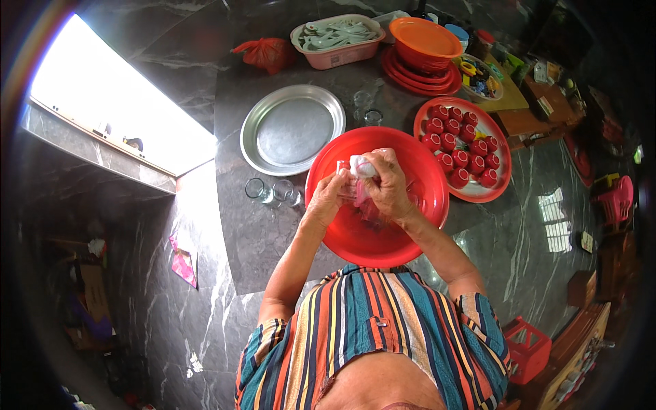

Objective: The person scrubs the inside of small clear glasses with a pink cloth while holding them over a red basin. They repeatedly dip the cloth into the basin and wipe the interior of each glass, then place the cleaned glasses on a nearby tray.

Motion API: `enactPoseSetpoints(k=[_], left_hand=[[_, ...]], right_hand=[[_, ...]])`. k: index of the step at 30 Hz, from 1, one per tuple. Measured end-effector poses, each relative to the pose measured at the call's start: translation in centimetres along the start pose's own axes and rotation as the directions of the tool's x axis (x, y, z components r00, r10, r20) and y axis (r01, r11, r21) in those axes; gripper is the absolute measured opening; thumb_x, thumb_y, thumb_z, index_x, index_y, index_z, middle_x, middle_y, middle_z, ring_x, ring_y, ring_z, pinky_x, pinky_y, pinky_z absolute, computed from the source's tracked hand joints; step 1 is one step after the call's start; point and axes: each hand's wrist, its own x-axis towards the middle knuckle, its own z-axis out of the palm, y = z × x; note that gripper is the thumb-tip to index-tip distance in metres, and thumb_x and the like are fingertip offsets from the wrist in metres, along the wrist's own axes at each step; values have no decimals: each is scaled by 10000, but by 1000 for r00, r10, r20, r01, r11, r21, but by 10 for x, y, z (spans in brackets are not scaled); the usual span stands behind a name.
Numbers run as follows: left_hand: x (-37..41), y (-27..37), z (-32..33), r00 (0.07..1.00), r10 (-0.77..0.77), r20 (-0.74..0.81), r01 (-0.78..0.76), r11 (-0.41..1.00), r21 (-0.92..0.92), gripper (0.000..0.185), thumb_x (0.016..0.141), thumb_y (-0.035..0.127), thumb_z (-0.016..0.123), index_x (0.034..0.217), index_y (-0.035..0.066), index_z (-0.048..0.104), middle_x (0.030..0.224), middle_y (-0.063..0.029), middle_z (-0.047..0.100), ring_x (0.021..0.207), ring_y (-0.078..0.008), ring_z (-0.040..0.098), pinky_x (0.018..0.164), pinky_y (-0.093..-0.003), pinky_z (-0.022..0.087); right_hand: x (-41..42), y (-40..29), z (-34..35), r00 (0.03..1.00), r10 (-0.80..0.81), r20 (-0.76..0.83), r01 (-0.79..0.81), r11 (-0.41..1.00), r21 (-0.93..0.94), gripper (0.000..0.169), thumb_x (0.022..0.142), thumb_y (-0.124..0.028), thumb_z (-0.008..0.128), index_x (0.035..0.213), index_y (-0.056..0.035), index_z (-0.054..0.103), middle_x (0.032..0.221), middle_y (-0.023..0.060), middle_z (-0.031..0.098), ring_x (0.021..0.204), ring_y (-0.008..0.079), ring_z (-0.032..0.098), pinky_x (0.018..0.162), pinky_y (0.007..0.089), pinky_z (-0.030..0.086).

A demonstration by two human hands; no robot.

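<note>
Over a red plastic basin [333,236], my left hand [329,197] grips a clear drinking glass [346,190]. Bunched in my right hand [387,182] is a white and pink cloth [363,168], close against the glass. Part of the glass is hidden by my fingers. Below the hands, more clear glassware and something pink lie in the basin, too blurred to tell apart. Several clear glasses [254,188] stand left of the basin, and others [373,117] stand just behind it.
A round metal tray [294,130] lies at back left. On the right, a red-rimmed tray [505,169] holds several red cups [476,164]. Farther back are a pink tub [333,60] of white spoons, a red plastic bag [266,55] and stacked red basins [423,64] with an orange one on top.
</note>
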Motion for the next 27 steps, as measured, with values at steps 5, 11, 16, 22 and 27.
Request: enactPoseSetpoints(k=[5,11,16,22,27], left_hand=[[-2,-1,5,987,100,-129,-121,978,-172,378,939,358,530,1088,16,592,989,-47,635,900,-140,609,806,-298,493],[3,-4,-8,983,139,-122,-157,977,-145,318,929,300,570,1046,7,607,933,-76,650,860,-175,635,739,-307,523],[1,-4,-7,968,155,-198,-184,974,-135,250,930,286,571,995,45,584,936,-59,622,846,-158,621,704,-305,520],[-6,5,6,988,97,-117,-100,995,-18,240,935,287,558,1019,63,570,910,-34,607,805,-121,602,661,-268,498],[-8,11,8,996,70,-51,-71,997,-15,264,924,292,563,1039,55,559,858,-52,628,699,-141,615,578,-275,499]], right_hand=[[1,-28,-4,977,-99,190,96,995,27,383,798,-185,706,1118,-28,566,1094,177,440,1012,337,501,844,378,454],[-10,-26,7,956,-147,252,112,983,147,291,800,-62,677,1078,-51,591,1090,134,453,1029,287,511,856,366,466],[-12,-20,10,965,-127,231,94,984,150,306,770,-2,678,1056,-45,576,1049,123,466,971,277,542,801,354,492],[-5,-16,3,987,-49,151,41,998,56,337,741,9,684,1054,-37,568,1030,121,477,930,275,539,793,349,482],[-3,-17,2,995,-53,86,50,998,32,343,735,23,674,1054,-39,566,1005,125,488,894,279,545,784,358,474]])
